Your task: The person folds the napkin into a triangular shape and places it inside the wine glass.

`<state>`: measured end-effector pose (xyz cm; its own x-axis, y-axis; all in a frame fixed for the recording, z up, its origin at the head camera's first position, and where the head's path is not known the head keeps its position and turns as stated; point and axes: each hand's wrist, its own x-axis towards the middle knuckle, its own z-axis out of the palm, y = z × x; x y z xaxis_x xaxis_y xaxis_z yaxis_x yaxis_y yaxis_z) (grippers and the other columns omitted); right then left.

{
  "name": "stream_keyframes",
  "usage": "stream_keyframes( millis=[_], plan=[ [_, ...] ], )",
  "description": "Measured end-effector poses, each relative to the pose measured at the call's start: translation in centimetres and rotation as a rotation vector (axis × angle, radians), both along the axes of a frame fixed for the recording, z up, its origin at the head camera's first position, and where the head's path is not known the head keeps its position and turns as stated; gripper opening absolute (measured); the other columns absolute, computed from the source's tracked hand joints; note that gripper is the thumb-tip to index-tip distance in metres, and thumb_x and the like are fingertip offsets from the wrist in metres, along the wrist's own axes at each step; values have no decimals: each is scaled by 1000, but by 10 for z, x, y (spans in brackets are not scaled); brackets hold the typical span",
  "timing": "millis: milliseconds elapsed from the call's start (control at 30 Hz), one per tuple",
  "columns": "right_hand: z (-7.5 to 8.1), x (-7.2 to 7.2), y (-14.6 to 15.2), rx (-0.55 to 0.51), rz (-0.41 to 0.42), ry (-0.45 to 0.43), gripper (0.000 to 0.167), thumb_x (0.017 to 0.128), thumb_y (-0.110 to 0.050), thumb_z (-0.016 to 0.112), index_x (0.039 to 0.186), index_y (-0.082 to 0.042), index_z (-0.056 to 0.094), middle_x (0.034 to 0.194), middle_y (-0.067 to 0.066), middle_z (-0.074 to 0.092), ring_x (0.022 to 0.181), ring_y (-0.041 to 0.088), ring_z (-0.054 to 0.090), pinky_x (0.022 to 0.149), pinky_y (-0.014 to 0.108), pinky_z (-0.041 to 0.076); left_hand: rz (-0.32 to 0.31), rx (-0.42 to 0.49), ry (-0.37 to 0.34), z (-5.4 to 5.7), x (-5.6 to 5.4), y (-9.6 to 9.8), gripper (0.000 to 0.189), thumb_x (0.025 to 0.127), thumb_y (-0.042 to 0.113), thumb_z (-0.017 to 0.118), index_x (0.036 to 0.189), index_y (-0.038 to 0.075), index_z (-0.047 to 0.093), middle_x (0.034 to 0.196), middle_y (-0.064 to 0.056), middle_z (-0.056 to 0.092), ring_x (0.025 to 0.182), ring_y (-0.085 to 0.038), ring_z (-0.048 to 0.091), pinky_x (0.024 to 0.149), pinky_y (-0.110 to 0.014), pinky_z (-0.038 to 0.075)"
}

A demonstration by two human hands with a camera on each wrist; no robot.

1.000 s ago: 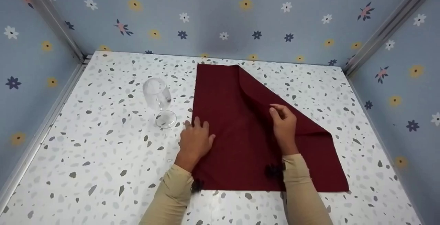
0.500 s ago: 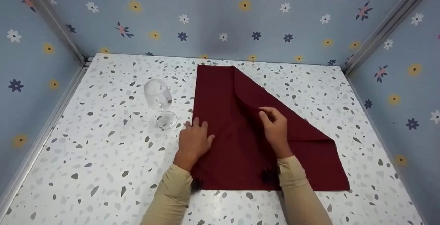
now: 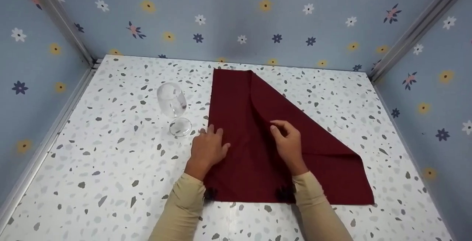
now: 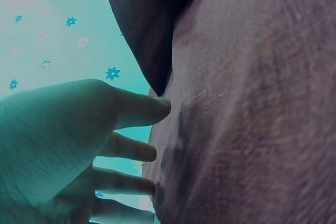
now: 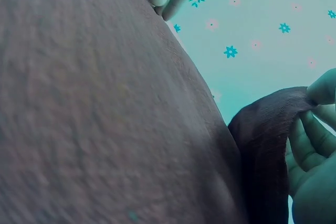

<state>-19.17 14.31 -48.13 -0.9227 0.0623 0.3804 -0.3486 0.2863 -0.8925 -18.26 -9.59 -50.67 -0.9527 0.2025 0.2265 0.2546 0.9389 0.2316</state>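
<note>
A dark red cloth napkin (image 3: 239, 167) lies spread on the speckled table, its far right part folded over into a slanting flap (image 3: 291, 112). My left hand (image 3: 207, 149) rests on the napkin's left edge, palm down with fingers extended; in the left wrist view the fingers (image 4: 126, 184) reach the cloth's edge. Between thumb and forefinger, my right hand (image 3: 289, 143) pinches the lifted edge of the flap. The right wrist view shows that raised cloth (image 5: 268, 116) curving up to the pinching fingers (image 5: 323, 87).
A clear stemmed glass (image 3: 172, 101) stands just beyond my left hand, left of the napkin. The white speckled table (image 3: 110, 152) is bordered by blue flower-patterned walls (image 3: 243, 16) at the back and both sides.
My right hand has drawn the pinched edge left and slightly toward me, so the flap covers more of the napkin. The left hand stays nearly in place on the left edge.
</note>
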Motion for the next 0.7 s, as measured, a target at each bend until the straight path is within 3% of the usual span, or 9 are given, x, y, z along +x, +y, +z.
stream_keyframes(
  millis=[433, 700],
  plan=[
    [-2, 5, -10, 17, 43, 13, 16, 95, 4, 63, 109, 10, 71, 105, 23, 70, 90, 23, 63, 78, 25, 49, -18, 19, 0, -1, -3, -4, 42, 90, 37, 73, 110, 1, 68, 114, -24, 64, 87, -41, 64, 66, -54, 55],
    [-5, 10, -20, 27, 88, 16, 16, 95, 5, 63, 108, 11, 70, 106, 25, 69, 92, 26, 65, 80, 27, 50, -10, 40, -59, 0, -2, -5, 45, 91, 39, 71, 117, 2, 67, 120, -23, 63, 95, -42, 64, 72, -56, 54]
  ],
)
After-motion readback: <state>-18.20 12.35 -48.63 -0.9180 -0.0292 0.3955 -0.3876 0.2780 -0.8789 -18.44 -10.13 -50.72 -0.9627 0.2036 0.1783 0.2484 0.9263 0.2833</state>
